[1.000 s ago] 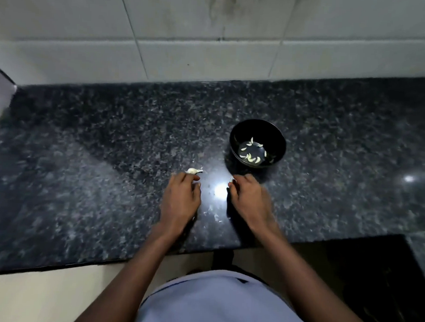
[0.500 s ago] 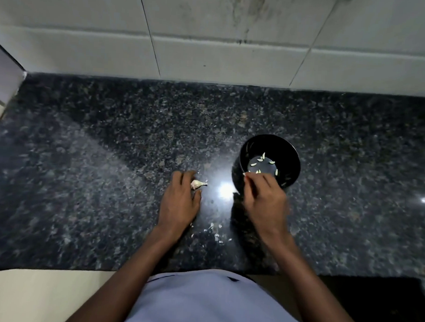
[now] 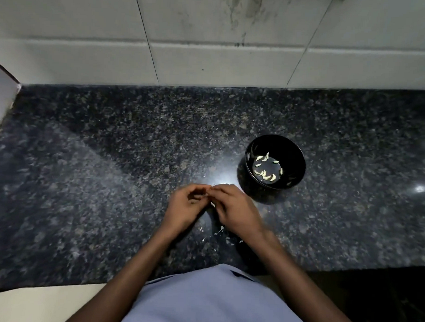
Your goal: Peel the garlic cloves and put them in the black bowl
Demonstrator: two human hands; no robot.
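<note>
- Nearest you, your blue shirt (image 3: 207, 301) fills the bottom edge, and both forearms reach forward from it over the dark granite counter (image 3: 84, 179).
- A few pale skin flakes (image 3: 221, 230) lie on the counter just under your wrists.
- Your left hand (image 3: 185, 206) and right hand (image 3: 233, 208) meet at the fingertips above the counter, knuckles up, both with fingers curled inward.
- The garlic clove (image 3: 212, 204) shows only as a small pale sliver in the gap between the two hands; it is too hidden to tell which way its long axis points.
- Both sets of fingertips close toward that spot, but you cannot tell from here which hand actually pinches the clove.
- Farther off, to the right of your right hand, the black bowl (image 3: 294, 152) stands upright on the counter, apart from your fingers.
- Inside it, peeled cloves (image 3: 267, 175) lie scattered on the bottom, curved and pointing various ways.
- Beyond the counter rises a pale tiled wall (image 3: 211, 51).
</note>
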